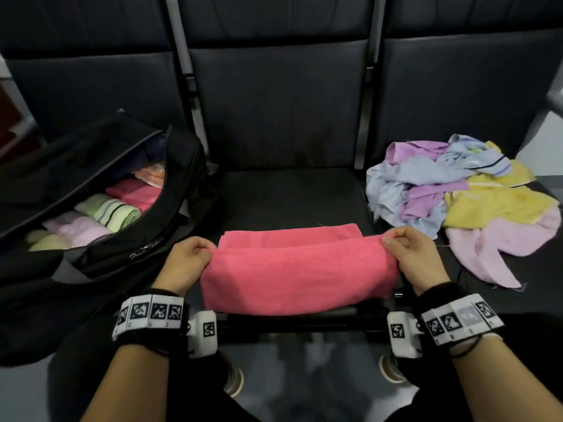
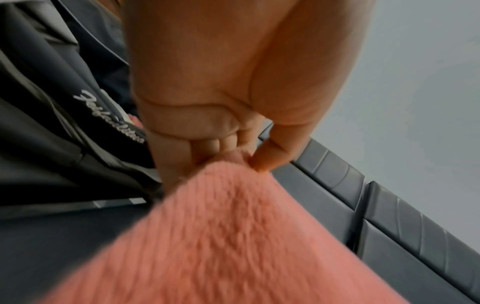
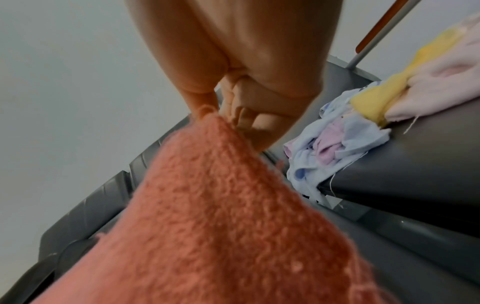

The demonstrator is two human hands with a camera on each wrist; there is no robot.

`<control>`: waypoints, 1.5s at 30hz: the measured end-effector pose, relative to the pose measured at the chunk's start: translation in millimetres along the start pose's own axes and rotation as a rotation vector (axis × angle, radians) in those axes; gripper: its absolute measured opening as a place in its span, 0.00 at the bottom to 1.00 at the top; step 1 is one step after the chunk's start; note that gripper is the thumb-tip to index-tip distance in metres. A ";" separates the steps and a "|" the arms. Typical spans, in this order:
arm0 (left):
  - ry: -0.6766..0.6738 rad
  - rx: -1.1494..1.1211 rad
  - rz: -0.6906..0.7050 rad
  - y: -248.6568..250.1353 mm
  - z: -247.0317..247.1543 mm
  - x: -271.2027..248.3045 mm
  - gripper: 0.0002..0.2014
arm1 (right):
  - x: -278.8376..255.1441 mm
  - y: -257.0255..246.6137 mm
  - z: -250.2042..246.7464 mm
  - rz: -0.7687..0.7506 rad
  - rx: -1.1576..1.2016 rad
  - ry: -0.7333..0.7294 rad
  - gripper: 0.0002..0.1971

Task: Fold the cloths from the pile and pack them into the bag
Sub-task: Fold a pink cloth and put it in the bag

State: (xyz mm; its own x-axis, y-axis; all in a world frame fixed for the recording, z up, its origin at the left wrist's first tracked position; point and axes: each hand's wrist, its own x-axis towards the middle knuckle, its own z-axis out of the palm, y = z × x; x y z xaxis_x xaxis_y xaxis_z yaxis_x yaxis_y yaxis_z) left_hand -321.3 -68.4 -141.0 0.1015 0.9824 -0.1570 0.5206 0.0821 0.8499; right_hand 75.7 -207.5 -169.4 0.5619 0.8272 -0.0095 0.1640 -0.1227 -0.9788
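Note:
A pink cloth [image 1: 298, 269] lies folded over on the front of the middle seat, its near layer lifted. My left hand [image 1: 190, 257] pinches the cloth's left corner; in the left wrist view the thumb and fingers [image 2: 233, 156] close on the pink cloth [image 2: 221, 236]. My right hand [image 1: 409, 251] pinches the right corner, seen in the right wrist view as my right hand [image 3: 221, 111] on the pink cloth [image 3: 221, 205]. The open black bag [image 1: 100, 190] stands on the left seat with several folded cloths inside. The pile of cloths [image 1: 457, 196] lies on the right seat.
Dark padded seat backs [image 1: 274, 86] rise behind all three seats. The black bag [image 2: 64, 133] sits close beside my left hand. The pile of cloths [image 3: 363, 123] lies just right of my right hand. A metal armrest [image 1: 551, 102] stands at the far right.

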 end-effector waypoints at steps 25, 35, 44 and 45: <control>0.088 0.268 -0.146 -45.5 58.2 62.0 0.17 | 60.8 59.3 37.4 0.214 -0.637 -0.051 0.16; 0.007 0.296 -0.126 -50.7 56.9 20.3 0.16 | 37.6 45.7 36.5 0.267 -0.454 -0.122 0.07; -0.133 0.341 -0.022 -39.5 78.7 8.1 0.15 | 27.0 13.1 17.4 0.271 -0.112 0.007 0.07; -0.138 0.359 -0.031 -39.6 78.5 7.9 0.16 | 25.0 6.5 21.2 0.260 -0.076 -0.007 0.08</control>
State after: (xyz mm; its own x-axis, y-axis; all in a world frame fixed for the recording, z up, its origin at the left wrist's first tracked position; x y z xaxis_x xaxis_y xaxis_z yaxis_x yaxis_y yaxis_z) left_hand -274.6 -77.1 -215.4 0.1809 0.9466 -0.2670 0.7865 0.0238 0.6171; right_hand 73.6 -176.0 -180.4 0.5875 0.7662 -0.2603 0.0756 -0.3722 -0.9250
